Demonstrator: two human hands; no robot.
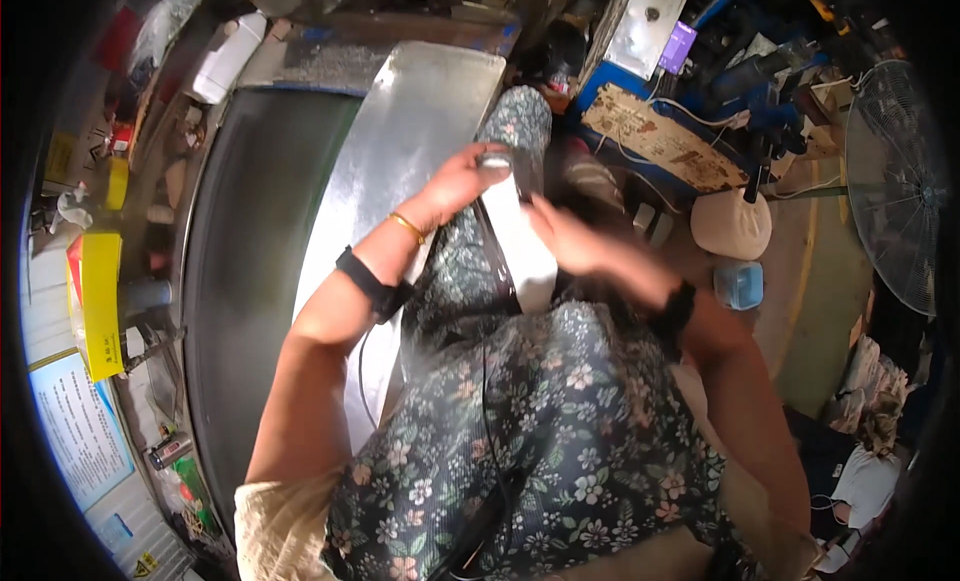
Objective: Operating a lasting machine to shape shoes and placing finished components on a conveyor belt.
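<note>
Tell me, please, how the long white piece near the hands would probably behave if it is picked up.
The long white piece is probably stiff, since its edges look fairly straight away from the left hand. It may be slippery, as its face looks smooth, though glare hides detail. Its flat shape suggests little rolling.

Greenish floor (826, 326) shows near a caged fan (900, 191).
</note>
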